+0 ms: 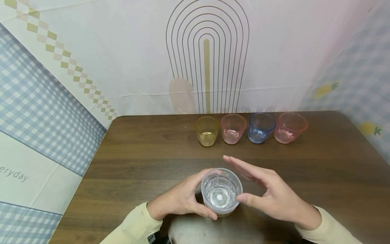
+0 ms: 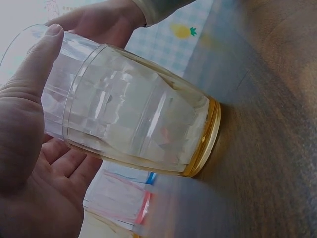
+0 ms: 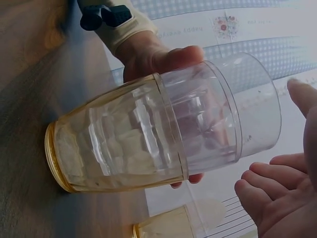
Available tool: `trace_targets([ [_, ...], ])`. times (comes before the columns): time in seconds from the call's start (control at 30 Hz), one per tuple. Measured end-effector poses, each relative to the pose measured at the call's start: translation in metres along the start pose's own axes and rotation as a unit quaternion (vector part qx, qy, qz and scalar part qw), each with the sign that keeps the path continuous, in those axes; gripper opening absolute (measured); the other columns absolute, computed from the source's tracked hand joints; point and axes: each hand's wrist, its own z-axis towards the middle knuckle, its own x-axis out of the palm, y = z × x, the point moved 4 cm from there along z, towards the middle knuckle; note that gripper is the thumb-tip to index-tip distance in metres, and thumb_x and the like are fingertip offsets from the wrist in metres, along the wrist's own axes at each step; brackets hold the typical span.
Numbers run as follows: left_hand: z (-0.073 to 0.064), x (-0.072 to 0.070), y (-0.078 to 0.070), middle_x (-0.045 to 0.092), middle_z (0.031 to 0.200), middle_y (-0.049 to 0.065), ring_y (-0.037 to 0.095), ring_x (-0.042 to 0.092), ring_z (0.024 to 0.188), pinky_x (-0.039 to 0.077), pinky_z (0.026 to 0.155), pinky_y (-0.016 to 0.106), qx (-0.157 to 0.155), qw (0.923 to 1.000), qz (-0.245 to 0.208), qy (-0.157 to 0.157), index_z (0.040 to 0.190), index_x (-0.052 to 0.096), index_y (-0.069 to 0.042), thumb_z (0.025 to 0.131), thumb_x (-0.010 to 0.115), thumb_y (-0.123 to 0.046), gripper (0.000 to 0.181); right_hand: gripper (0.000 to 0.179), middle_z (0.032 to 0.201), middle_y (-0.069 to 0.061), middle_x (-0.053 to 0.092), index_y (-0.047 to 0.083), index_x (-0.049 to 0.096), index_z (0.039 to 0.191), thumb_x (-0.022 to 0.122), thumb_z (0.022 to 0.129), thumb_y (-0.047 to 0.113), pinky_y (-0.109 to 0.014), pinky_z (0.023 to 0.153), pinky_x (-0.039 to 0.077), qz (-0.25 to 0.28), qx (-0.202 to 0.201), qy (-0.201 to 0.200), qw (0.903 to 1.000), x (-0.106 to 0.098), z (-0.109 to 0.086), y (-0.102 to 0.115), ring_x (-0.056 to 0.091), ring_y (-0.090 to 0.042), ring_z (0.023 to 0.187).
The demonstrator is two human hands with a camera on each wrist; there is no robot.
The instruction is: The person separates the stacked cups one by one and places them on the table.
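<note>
One stack (image 1: 220,193) of cups is held upright on the table (image 1: 146,162), its long axis rising from base to mouth, directly between two hands at the near side. A clear cup (image 3: 205,116) is nested in an amber cup (image 3: 114,139), its upper part left standing above the amber rim; whether more clear cups are tucked inside cannot be told. The stack is grasped from its left side by the left hand (image 1: 186,195), the nearer of the two, with thumb and fingers wrapped round the wall. Nothing is gripped by the right hand (image 1: 271,196), which is held with fingers extended to the right of the mouth, its thumb just beside the rim. Beyond, a yellow cup (image 1: 207,132), a pink cup (image 1: 233,128), a blue cup (image 1: 262,128) and a second pink cup (image 1: 290,128) are lined up before a patterned cloth (image 1: 137,51).
</note>
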Motion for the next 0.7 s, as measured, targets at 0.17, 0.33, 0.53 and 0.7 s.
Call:
trace_targets([
  [0.17,-0.001,0.0,0.0,0.062,0.154,0.005,0.014,0.058,0.143,0.042,0.128,0.038,0.001,1.0,-0.002,0.002,0.157,0.046,-0.012,0.071,0.102,-0.015,0.103,0.093,0.165,-0.017,0.052,-0.006,0.042,0.161,0.092,0.084,0.009,-0.019,0.12,0.046,-0.028,0.015,0.023,0.9992,0.004,-0.002,-0.001,0.053,-0.009,0.15],
  [0.33,-0.001,0.0,-0.002,0.061,0.154,0.005,0.014,0.057,0.143,0.042,0.128,0.037,0.006,1.0,0.001,0.002,0.159,0.045,-0.012,0.071,0.102,-0.016,0.105,0.099,0.164,-0.014,0.054,-0.004,0.043,0.161,0.096,0.081,0.02,-0.017,0.117,0.047,-0.047,0.024,0.028,0.9982,0.008,-0.003,-0.002,0.058,-0.008,0.145],
  [0.53,-0.001,0.0,-0.002,0.06,0.156,0.005,0.015,0.057,0.144,0.042,0.128,0.036,0.016,0.9999,0.002,0.004,0.16,0.043,-0.012,0.071,0.102,-0.015,0.107,0.102,0.163,-0.015,0.055,-0.004,0.042,0.161,0.097,0.08,0.022,-0.017,0.116,0.048,-0.058,0.026,0.022,0.9978,0.013,-0.004,-0.002,0.059,-0.009,0.143],
  [0.7,-0.001,0.001,-0.001,0.06,0.157,0.006,0.016,0.057,0.145,0.042,0.128,0.036,0.022,0.9997,0.006,0.002,0.159,0.044,-0.011,0.07,0.102,-0.014,0.107,0.103,0.162,-0.011,0.057,-0.001,0.042,0.163,0.098,0.079,0.021,-0.017,0.111,0.052,-0.062,0.025,0.01,0.9977,0.013,-0.004,-0.003,0.061,-0.007,0.141],
])
